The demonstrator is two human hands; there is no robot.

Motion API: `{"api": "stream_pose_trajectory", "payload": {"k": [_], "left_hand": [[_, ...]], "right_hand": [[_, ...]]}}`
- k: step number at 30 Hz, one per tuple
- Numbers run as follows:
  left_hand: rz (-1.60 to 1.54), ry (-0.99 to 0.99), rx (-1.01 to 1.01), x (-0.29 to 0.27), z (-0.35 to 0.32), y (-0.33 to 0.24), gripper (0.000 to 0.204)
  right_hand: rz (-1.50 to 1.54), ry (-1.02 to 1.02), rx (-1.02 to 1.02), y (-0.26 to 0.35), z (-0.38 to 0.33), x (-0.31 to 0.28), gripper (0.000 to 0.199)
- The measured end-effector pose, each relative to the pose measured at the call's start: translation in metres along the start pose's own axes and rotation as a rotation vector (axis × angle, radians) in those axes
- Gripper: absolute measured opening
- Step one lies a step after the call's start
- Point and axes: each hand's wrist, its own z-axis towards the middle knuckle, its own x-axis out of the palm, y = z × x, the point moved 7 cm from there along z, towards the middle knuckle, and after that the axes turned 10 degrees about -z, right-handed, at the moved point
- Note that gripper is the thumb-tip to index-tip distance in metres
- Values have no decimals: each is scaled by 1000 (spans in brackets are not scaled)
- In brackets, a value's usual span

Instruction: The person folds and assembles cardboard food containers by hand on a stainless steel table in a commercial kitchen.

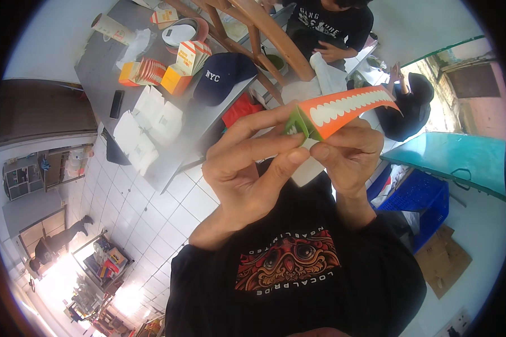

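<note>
Both hands hold a partly folded paper carton (351,109) up in front of my chest. It has an orange panel with a white scalloped band, a green end and a white flap hanging below. My left hand (247,168) grips the green end from the left, thumb and fingers pinched at its corner. From the other side, my right hand (348,154) pinches the lower edge beside the white flap, its thumb close to the left thumb. The long orange panel reaches out to the right above my right hand. Part of the carton's underside is hidden by my fingers.
On the grey table (101,64) lie nested orange cartons (152,72), an orange-and-white carton (177,81), white cartons (149,126), a phone (117,104) and a navy cap (224,78). A wooden chair (275,33) stands behind. Two people are beyond it; a blue crate (424,202) is right.
</note>
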Motion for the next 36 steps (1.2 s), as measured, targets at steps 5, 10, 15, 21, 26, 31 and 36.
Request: {"api": "stream_pose_trajectory", "payload": {"k": [5,10,15,21,26,31,36], "left_hand": [[-164,35,-55,7,6,-7,18],[108,-80,103,0,3,-9,13],[351,8,310,-5,-1,-1,13],[-83,-258,80,-68,-9,26,29],[-231,-458,-166,-80,-24,49,31],[-274,-362,-151,-85,-58,51,27],[-250,-419,-116,-69,-41,4,22]], "right_hand": [[-99,69,-64,10,-5,7,28],[160,71,29,14,-5,22,43],[270,-13,467,-24,-14,24,45],[-626,-426,-131,5,-13,-15,25],[-613,-111,-40,-14,-5,-3,26],[-658,-53,-471,-3,-4,34,35],[-500,83,-321,-10,-15,65,21]]}}
